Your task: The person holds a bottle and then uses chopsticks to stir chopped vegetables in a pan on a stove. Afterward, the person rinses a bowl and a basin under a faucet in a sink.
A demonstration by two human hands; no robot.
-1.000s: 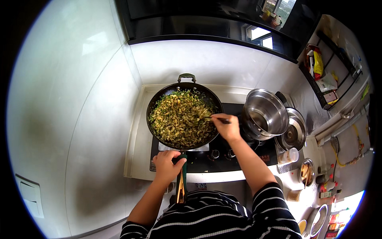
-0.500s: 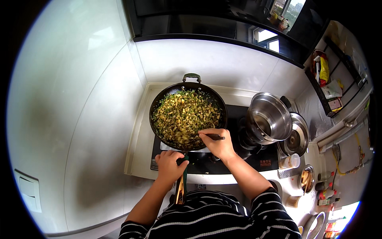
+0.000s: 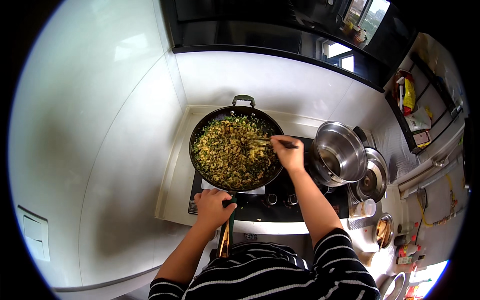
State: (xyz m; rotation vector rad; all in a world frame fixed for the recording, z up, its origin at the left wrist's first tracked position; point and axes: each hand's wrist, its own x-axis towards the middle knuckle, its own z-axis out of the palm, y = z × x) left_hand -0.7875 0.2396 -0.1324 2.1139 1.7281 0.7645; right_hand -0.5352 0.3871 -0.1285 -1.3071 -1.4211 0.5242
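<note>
A large dark wok (image 3: 227, 110) sits on the black cooktop (image 3: 257, 212), filled with a finely chopped mix (image 3: 225, 160) of yellowish, brown and green bits. My left hand (image 3: 213, 206) is closed round the wok's long green-and-black handle (image 3: 231, 220), which points toward me. My right hand (image 3: 290, 152) grips dark chopsticks (image 3: 290, 145) over the right side of the wok. Their tips are blurred in the food, where some of the mix is being stirred up.
Right of the wok stands a steel pot (image 3: 340, 152), with a round metal lid (image 3: 371, 180) beside it. A lidded jar (image 3: 364, 208), a steel bowl (image 3: 385, 230) and several bottles (image 3: 408, 249) line the right counter. A rack (image 3: 415, 120) holding packets hangs above them.
My right hand and the chopsticks have moved from the wok's near edge up and right, to its right side. My left hand stays on the handle.
</note>
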